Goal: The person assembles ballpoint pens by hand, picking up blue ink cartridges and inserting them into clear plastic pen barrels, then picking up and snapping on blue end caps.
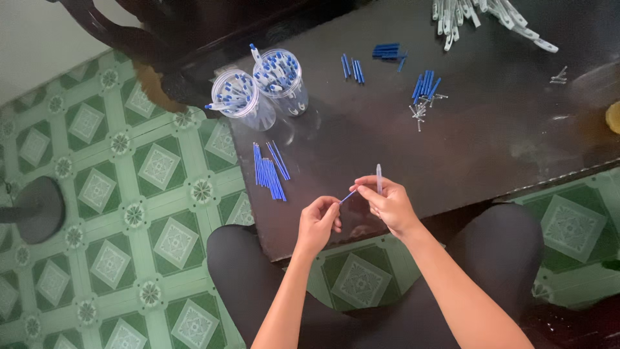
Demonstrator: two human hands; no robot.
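My left hand (pixel 318 221) pinches the near end of a thin blue pen refill (pixel 347 196), whose far end meets my right hand (pixel 387 201). In my right hand stands a clear pen barrel (pixel 379 177), upright between the fingers. Both hands hover over the near edge of a dark table (pixel 491 136). A bunch of blue refills (pixel 269 171) lies on the table just left of my hands.
Two clear plastic cups (pixel 258 90) full of assembled pens stand at the table's left. Small heaps of blue caps (pixel 386 50), blue parts (pixel 425 86) with springs (pixel 420 111), and white barrels (pixel 481 16) lie farther back. A green patterned tile floor (pixel 129 213) surrounds my knees.
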